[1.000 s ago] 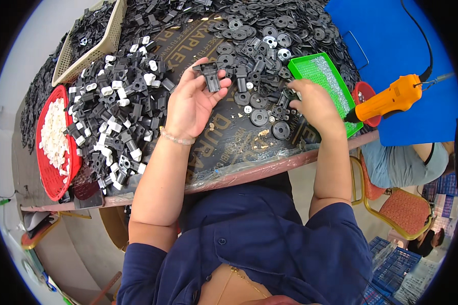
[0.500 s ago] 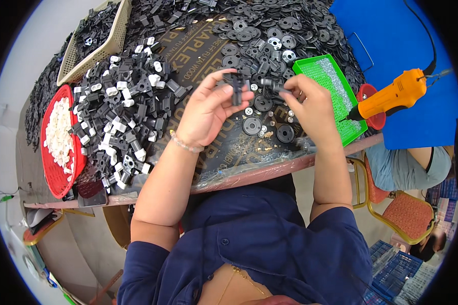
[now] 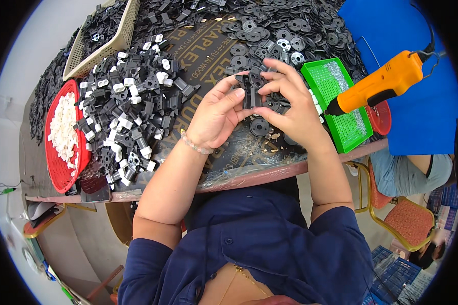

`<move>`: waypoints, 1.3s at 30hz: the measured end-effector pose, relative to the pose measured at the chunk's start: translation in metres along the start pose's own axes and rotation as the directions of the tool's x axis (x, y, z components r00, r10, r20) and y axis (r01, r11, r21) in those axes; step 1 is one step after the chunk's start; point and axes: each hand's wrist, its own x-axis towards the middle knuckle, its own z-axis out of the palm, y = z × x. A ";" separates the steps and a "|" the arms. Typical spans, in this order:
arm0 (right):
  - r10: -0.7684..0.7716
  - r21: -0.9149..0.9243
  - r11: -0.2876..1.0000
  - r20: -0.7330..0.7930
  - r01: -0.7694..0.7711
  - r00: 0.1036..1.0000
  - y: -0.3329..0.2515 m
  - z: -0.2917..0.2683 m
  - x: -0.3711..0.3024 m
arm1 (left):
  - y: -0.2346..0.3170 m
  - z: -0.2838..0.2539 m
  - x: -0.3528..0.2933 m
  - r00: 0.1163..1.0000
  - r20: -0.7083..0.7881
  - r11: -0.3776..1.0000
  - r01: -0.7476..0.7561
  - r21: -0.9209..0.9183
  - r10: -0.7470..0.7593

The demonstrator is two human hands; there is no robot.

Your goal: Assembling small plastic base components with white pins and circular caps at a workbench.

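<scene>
From my distant place I see first the dark table [image 3: 226, 150], with its pink edge on the near side. On the left part lies a heap of white-capped black fittings [image 3: 127, 117]; at the far right many black discs [image 3: 292, 25] are spread. The red basket [image 3: 56, 178] with white pieces [image 3: 65, 124] stands left of the heap, and the green tray [image 3: 348, 137] lies right of the hands. Over this tray hangs the orange driver [image 3: 384, 84], its nose turned to the left and near.

The left hand [image 3: 216, 114] is half closed, with thumb and fingers holding the small black assembly [image 3: 253, 96]. The right hand [image 3: 296, 114] is curved, its thumb and fingertips holding from the other side. So the assembly is between both hands, about equally near to each, and its long axis goes roughly from near to far. Whether it is one piece or two, I cannot tell.
</scene>
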 end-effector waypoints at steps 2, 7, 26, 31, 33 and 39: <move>0.008 0.079 0.997 -0.021 -0.006 1.000 0.004 0.001 -0.001 | -0.001 0.000 0.000 1.000 0.000 1.000 0.006 -0.001 -0.006; -0.048 0.077 0.996 -0.041 0.051 0.998 0.002 0.005 0.000 | -0.003 0.000 0.000 1.000 0.016 1.000 -0.002 0.027 0.002; 0.299 0.359 0.870 0.161 -0.337 0.941 0.014 -0.014 -0.024 | -0.003 0.019 -0.014 0.965 0.198 0.172 -0.227 0.958 0.171; 0.516 0.549 0.605 0.282 -0.577 0.809 0.015 -0.024 -0.037 | -0.007 0.025 -0.016 0.927 0.331 0.048 -0.344 0.938 0.174; 0.543 0.354 0.763 0.104 -0.541 0.834 0.013 -0.036 -0.036 | -0.013 0.013 -0.011 0.985 0.075 0.411 -0.133 0.902 0.156; 0.417 -0.712 0.653 0.055 -0.257 0.907 0.047 -0.046 -0.070 | -0.007 -0.008 0.002 0.967 -0.086 0.884 -0.183 0.431 0.242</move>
